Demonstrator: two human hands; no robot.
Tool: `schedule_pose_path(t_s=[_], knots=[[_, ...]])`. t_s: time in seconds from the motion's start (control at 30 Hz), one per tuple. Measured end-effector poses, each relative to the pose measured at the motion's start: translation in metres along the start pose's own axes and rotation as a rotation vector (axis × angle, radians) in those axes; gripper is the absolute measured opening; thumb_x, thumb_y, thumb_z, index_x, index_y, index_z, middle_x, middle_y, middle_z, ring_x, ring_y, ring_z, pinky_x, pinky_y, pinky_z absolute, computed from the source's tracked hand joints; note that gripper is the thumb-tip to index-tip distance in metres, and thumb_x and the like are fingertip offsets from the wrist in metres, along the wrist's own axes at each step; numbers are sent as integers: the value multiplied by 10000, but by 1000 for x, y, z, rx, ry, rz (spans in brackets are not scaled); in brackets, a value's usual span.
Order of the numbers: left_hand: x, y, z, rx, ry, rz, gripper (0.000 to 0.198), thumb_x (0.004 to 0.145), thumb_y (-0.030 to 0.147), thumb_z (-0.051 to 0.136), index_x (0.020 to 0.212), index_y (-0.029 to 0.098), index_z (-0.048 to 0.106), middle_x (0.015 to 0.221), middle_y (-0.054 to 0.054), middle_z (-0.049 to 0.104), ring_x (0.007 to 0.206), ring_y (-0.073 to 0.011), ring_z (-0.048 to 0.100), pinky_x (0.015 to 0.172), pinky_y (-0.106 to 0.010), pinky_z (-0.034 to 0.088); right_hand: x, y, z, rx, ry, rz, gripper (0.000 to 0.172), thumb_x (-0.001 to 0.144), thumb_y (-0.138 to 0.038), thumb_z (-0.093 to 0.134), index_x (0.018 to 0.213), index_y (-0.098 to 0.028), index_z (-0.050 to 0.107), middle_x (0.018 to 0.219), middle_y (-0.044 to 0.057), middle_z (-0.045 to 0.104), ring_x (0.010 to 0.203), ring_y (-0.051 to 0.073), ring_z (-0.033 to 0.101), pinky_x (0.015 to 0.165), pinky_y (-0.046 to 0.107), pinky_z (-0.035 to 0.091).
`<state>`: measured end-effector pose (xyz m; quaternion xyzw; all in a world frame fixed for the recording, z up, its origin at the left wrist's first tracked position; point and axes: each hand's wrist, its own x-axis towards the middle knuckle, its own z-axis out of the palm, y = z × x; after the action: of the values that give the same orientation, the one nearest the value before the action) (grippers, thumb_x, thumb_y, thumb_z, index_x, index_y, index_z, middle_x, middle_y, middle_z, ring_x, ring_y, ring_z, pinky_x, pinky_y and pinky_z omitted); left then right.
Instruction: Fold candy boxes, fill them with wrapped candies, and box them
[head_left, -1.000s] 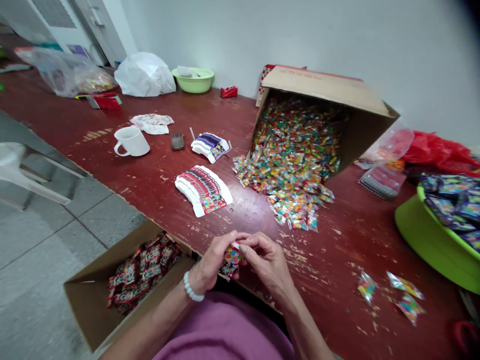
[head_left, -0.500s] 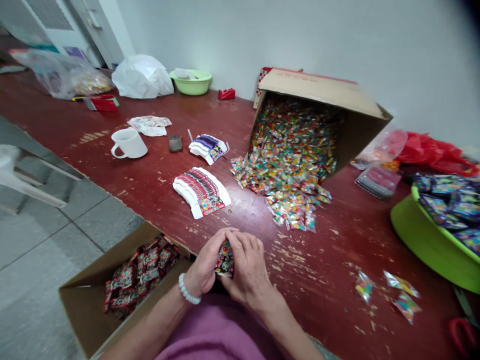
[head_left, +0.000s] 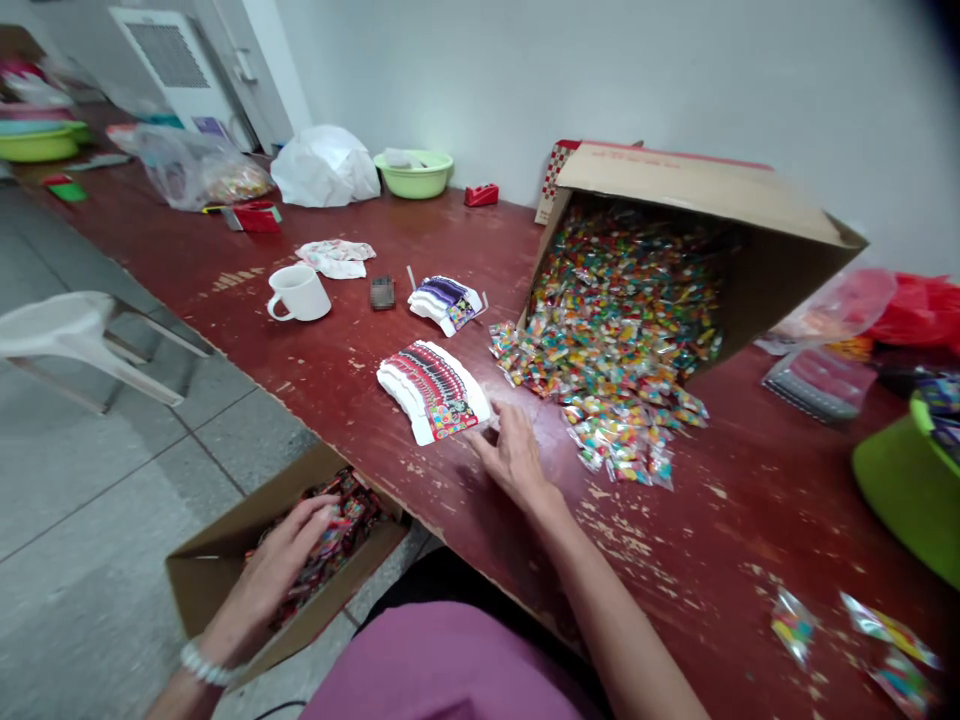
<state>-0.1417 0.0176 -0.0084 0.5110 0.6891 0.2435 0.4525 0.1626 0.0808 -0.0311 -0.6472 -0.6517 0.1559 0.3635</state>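
Both hands had split apart since half a second earlier, when they were pressed together round one small pack at the worktop edge. Left hand (head_left: 289, 560) was now down in the floor carton (head_left: 202, 590) at lower left, fingers spread loose over the red packs (head_left: 341, 505), nothing clearly gripped. Right hand (head_left: 514, 455) was out on the worktop (head_left: 712, 560), fingers stretched, tips touching the near edge of the fanned card stack (head_left: 435, 400) at frame centre; whether it nipped a card could not be told. Progress, as judged: carton only partly filled, bare cardboard showing. Plenty was left: a big heap of sachets (head_left: 607, 400) spilling from the tipped box (head_left: 712, 185), a thick card stack, and a second stack (head_left: 448, 300) behind. Cards looked white-edged, printed red and black, overlapped like a fan, lying flat.
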Motion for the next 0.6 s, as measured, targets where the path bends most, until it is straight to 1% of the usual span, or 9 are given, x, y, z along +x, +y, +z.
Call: schedule_pose_path(t_s=[0.03,0.07,0.1,0.17,0.27,0.37,0.43,0.53,0.6], knots=[[3,-12,-12,147,57,-20,512,806,627,557,1139,246,635,1159,-67,685,1082,-297,629,927,-402,502,10,4,6,-54,3,37,530,850,-449,635,1275,-157,512,1132,150,601,1076,304,541,909,432,422],[5,-22,-20,233,87,-27,521,802,630,558,1154,252,628,1163,-71,687,1096,-309,623,958,-427,481,17,6,12,-111,-2,79,546,838,-473,643,1265,-155,523,1137,158,598,1079,318,536,902,443,414],[6,-27,-25,272,86,-10,520,816,623,543,1176,256,615,1184,-72,680,1116,-309,616,983,-435,464,23,7,17,-167,-9,121,568,819,-503,654,1249,-152,536,1147,170,592,1090,337,526,898,458,403],[7,-26,-23,257,55,61,506,846,605,508,1187,244,606,1217,-74,667,1127,-289,613,992,-419,460,29,4,27,-261,-21,202,593,780,-556,671,1191,-140,570,1161,194,579,1104,372,506,895,486,378],[10,-3,-4,199,63,193,498,852,583,505,1169,215,616,1213,-76,670,1100,-264,623,967,-391,480,28,3,36,-298,13,290,580,741,-580,688,1097,-130,602,1140,209,582,1093,389,497,881,485,363],[16,24,19,199,128,276,471,852,542,514,1162,204,622,1121,-69,703,1004,-247,654,905,-379,508,23,11,38,-154,117,328,514,734,-515,695,1070,-137,600,1098,188,609,1058,365,518,874,461,362],[22,37,31,207,165,335,421,863,500,512,1140,207,634,1093,-63,708,968,-236,663,894,-376,510,20,18,38,-41,161,314,395,777,-439,643,1052,-158,602,1035,139,641,993,313,555,867,424,369],[31,49,45,228,171,454,347,886,424,509,1136,217,633,1101,-60,699,970,-220,662,917,-372,499,18,26,36,50,148,281,214,829,-366,552,929,-194,630,866,55,663,840,232,586,803,340,393],[38,54,52,251,191,536,353,891,376,521,1196,217,599,1132,-70,680,996,-218,652,933,-372,493,17,29,33,110,117,251,195,831,-366,534,827,-204,642,780,29,650,785,211,578,754,303,399]])
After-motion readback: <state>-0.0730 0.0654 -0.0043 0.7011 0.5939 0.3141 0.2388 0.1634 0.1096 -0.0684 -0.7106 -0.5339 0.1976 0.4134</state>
